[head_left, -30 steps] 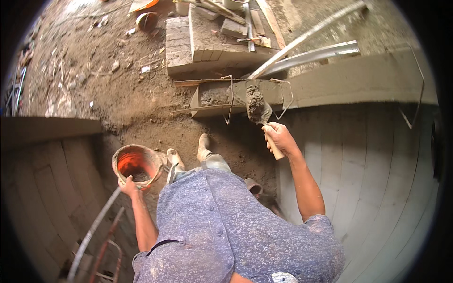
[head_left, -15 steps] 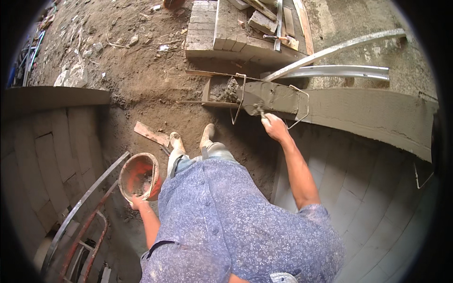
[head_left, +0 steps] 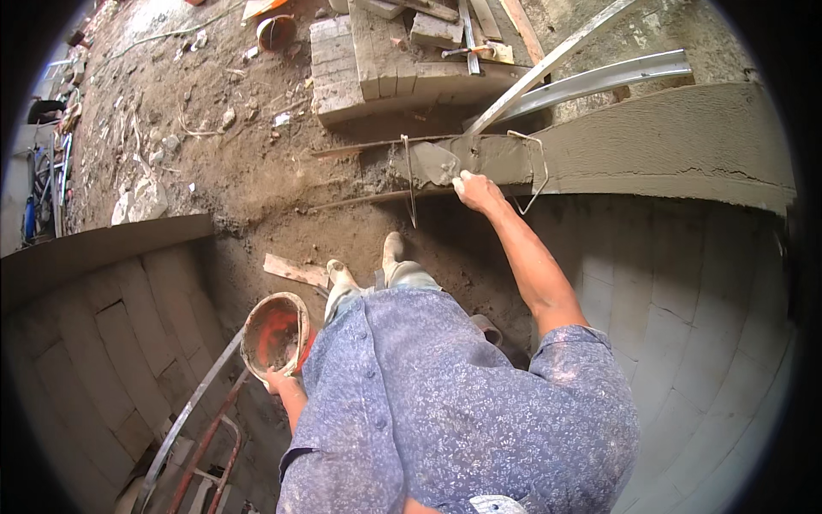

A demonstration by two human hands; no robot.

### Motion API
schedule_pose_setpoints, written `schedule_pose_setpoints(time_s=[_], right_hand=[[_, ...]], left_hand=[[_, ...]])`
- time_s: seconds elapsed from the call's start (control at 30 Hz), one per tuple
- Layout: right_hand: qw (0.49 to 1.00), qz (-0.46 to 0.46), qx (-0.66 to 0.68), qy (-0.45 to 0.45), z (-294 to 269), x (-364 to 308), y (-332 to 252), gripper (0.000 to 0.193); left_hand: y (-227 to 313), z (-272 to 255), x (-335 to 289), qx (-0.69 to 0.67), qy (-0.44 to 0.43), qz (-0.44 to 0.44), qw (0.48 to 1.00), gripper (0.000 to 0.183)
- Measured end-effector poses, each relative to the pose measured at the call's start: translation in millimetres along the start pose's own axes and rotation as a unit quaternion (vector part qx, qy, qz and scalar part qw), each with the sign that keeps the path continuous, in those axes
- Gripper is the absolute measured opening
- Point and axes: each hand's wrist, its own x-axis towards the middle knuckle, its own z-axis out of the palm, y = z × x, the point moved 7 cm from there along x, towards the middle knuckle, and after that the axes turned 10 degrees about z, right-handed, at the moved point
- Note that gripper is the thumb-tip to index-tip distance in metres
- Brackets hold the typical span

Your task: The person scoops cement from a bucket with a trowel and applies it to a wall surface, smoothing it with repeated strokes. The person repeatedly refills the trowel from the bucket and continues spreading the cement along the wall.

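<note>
My right hand is closed around the handle of a trowel, its pale blade lying on wet grey mortar at the end of a low wall. Two thin boards flank the mortar, and a bent metal rod clamp spans them just left of the blade's middle. Another rod clamp straddles the wall to the right of my hand. Down at my left side, my left hand grips the near rim of a mortar-smeared reddish bucket, tilted so its inside shows.
Plastered wall top runs right. Beyond the mortar lie stacked grey blocks, a long straight bar and a metal channel. A loose board lies by my boots. A rusty metal frame stands below the bucket. Rubble covers the far ground.
My right hand has moved the trowel farther over the mortar. The rough lump left of the blade looks flatter and more spread. My left hand still holds the bucket; the whole view has shifted.
</note>
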Motion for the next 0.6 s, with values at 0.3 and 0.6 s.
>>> schedule_pose_setpoints(time_s=[0.3,0.6], right_hand=[[0.953,0.089,0.213,-0.195,-53,-53,-20,0.039],[0.965,-0.185,-0.099,-0.158,-18,-3,-39,0.042]], left_hand=[[39,30,-16,-0.163,-0.118,0.044,0.978,0.058],[100,75,-60,-0.203,-0.194,0.052,0.958,0.043]])
